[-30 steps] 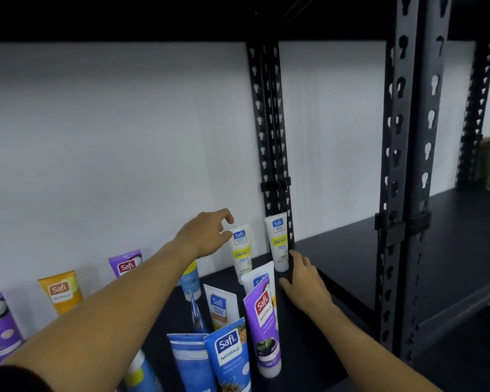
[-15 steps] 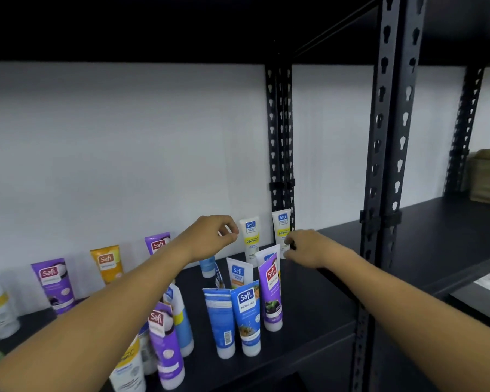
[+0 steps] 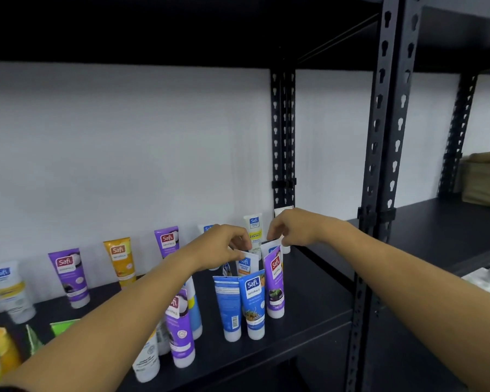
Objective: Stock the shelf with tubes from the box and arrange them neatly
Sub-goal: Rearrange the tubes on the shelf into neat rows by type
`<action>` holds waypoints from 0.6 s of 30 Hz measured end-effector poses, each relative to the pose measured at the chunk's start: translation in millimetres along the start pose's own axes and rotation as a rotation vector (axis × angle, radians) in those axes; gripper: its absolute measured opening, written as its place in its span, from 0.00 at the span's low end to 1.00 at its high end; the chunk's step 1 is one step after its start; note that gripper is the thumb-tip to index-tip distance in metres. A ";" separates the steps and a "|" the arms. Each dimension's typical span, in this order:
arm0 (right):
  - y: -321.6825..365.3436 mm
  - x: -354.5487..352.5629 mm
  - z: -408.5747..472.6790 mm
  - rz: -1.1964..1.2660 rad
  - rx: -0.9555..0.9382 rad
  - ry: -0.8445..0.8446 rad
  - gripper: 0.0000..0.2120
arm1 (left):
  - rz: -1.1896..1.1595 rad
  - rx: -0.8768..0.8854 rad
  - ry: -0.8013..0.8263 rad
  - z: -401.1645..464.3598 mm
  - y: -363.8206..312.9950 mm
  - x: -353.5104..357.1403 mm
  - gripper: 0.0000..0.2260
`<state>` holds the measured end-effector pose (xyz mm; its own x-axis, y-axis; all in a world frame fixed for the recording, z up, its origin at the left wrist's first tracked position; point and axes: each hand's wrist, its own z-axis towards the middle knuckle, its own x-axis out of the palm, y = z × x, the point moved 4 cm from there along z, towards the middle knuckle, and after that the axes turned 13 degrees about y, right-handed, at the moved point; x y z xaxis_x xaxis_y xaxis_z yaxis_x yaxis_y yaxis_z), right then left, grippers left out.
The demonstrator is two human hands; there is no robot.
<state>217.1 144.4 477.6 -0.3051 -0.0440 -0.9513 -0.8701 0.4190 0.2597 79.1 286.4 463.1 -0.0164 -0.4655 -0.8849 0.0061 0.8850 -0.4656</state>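
Several Safi tubes stand cap-down on the black shelf [image 3: 317,315]. My left hand [image 3: 224,246] reaches over the front cluster and pinches the top edge of a white tube with an orange band [image 3: 247,264]. Behind it stands a white and yellow tube [image 3: 254,234]. My right hand [image 3: 293,230] covers the white tube by the rear post [image 3: 283,213], with its fingers curled round it. In front stand two blue tubes [image 3: 253,304] and a purple tube [image 3: 275,290]. The box is out of view.
A back row of purple [image 3: 68,275], orange [image 3: 119,260] and white [image 3: 10,290] tubes lines the white wall. Black slotted posts [image 3: 379,176] bound the bay on the right. A tan bag [image 3: 484,179] sits on the neighbouring shelf. Green and orange packs [image 3: 0,349] lie at lower left.
My right hand moved left and up from the shelf's right side onto the tube by the post. My left hand dropped slightly onto the orange-banded tube. The view pulled back.
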 end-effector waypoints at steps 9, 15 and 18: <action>-7.5 6.2 10.7 0.048 -0.072 -0.070 0.11 | 0.056 -0.031 -0.011 10.0 0.0 4.6 0.07; -12.7 6.0 11.1 0.085 -0.078 -0.114 0.14 | 0.096 -0.072 -0.067 12.7 4.3 1.5 0.07; -20.3 -5.1 7.8 0.088 -0.046 -0.173 0.13 | 0.119 -0.091 -0.112 16.7 4.4 -4.1 0.08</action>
<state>239.3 143.2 475.8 -0.3130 0.1486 -0.9381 -0.8610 0.3726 0.3463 95.8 292.0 464.5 0.0906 -0.3516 -0.9318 -0.0895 0.9290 -0.3592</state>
